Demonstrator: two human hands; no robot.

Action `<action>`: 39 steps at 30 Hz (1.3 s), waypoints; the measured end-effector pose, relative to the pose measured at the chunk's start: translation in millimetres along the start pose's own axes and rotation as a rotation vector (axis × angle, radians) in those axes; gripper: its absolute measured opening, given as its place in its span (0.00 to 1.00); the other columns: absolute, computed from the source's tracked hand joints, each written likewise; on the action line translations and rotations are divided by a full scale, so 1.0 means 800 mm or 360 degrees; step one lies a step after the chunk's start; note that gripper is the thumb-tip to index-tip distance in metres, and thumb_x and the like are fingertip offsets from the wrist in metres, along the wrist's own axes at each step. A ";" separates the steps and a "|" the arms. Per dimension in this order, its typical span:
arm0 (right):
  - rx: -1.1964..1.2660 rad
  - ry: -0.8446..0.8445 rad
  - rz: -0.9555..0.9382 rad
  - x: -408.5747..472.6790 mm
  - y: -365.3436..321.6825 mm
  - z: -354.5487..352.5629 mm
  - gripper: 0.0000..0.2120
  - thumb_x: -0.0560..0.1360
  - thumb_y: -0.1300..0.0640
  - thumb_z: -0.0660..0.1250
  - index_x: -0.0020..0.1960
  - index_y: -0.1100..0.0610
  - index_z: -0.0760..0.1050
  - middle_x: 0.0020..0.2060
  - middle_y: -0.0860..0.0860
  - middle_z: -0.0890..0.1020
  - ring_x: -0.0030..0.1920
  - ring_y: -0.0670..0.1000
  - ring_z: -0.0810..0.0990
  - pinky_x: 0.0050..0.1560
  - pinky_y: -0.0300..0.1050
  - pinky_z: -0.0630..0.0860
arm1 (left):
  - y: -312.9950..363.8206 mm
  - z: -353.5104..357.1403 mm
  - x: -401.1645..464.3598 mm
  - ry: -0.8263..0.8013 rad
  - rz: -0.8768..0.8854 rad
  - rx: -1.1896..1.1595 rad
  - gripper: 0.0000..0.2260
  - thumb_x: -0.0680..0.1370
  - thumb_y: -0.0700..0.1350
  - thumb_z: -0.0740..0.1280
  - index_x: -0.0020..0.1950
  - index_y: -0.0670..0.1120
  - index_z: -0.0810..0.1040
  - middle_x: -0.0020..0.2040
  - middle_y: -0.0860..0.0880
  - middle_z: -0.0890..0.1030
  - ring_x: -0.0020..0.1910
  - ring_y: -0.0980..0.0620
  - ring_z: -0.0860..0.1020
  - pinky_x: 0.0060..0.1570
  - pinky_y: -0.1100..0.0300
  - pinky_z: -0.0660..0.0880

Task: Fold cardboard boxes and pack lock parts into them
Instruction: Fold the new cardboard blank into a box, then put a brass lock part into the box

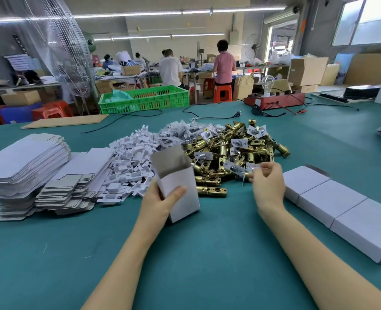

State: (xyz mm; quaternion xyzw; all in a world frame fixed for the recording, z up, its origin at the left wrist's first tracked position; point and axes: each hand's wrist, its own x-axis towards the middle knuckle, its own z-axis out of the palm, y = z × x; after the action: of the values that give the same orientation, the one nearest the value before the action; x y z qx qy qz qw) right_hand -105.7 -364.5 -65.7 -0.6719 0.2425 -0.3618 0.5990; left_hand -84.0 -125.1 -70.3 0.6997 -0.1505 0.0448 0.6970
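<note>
Both forearms are bare, no sleeves reaching them; the left hand (162, 198) and right hand (266, 184) wear no gloves.

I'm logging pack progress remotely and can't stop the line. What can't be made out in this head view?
- Open box, held by the left hand: its inside is hidden by its own walls, so its contents are unknown.
- Right hand: its curled fingers pinch a small part, blurred and too small to identify.
- Closed boxes: sealed, contents hidden; the row is cut off by the right edge.
</note>
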 end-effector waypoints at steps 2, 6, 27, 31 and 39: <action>0.0060 0.0101 0.0079 0.014 -0.003 -0.012 0.06 0.78 0.59 0.63 0.54 0.54 0.69 0.44 0.49 0.78 0.50 0.54 0.81 0.53 0.52 0.78 | 0.001 0.009 -0.002 -0.0097 -0.0005 0.0022 0.19 0.65 0.54 0.74 0.53 0.55 0.74 0.47 0.57 0.83 0.44 0.65 0.81 0.38 0.71 0.75; 0.0028 0.0124 0.0046 0.029 -0.018 -0.024 0.05 0.76 0.62 0.63 0.46 0.52 0.71 0.40 0.50 0.80 0.48 0.56 0.83 0.52 0.53 0.80 | 0.002 0.010 0.000 -0.0149 0.0006 0.0020 0.20 0.65 0.54 0.74 0.55 0.55 0.74 0.53 0.53 0.81 0.46 0.64 0.81 0.40 0.70 0.76; -0.1567 -0.0268 0.0058 0.086 -0.034 0.064 0.14 0.74 0.44 0.64 0.40 0.55 0.69 0.50 0.56 0.79 0.58 0.60 0.74 0.61 0.53 0.67 | -0.013 0.008 0.009 -0.0232 0.0001 0.0002 0.17 0.72 0.45 0.77 0.57 0.56 0.76 0.48 0.61 0.83 0.47 0.61 0.81 0.42 0.69 0.76; -0.1431 -0.0182 0.0057 0.084 -0.035 0.064 0.15 0.73 0.45 0.65 0.39 0.56 0.68 0.46 0.55 0.80 0.53 0.59 0.76 0.58 0.51 0.71 | -0.013 0.007 0.009 -0.0246 -0.0011 -0.0005 0.17 0.72 0.46 0.77 0.58 0.55 0.76 0.49 0.59 0.84 0.49 0.58 0.82 0.47 0.63 0.78; -0.0868 -0.0171 -0.0261 0.036 -0.055 0.049 0.16 0.68 0.51 0.70 0.54 0.54 0.75 0.40 0.48 0.77 0.42 0.51 0.74 0.37 0.41 0.66 | -0.010 0.008 0.007 -0.0253 -0.0017 0.0004 0.21 0.69 0.51 0.76 0.59 0.55 0.76 0.51 0.57 0.83 0.52 0.56 0.82 0.52 0.55 0.79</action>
State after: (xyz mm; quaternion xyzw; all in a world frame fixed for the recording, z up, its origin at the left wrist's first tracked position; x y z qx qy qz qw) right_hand -61.8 -354.2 -17.8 -0.8438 0.2434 -0.2943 0.3771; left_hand -77.4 -132.3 -77.0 0.7027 -0.2016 -0.0145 0.6822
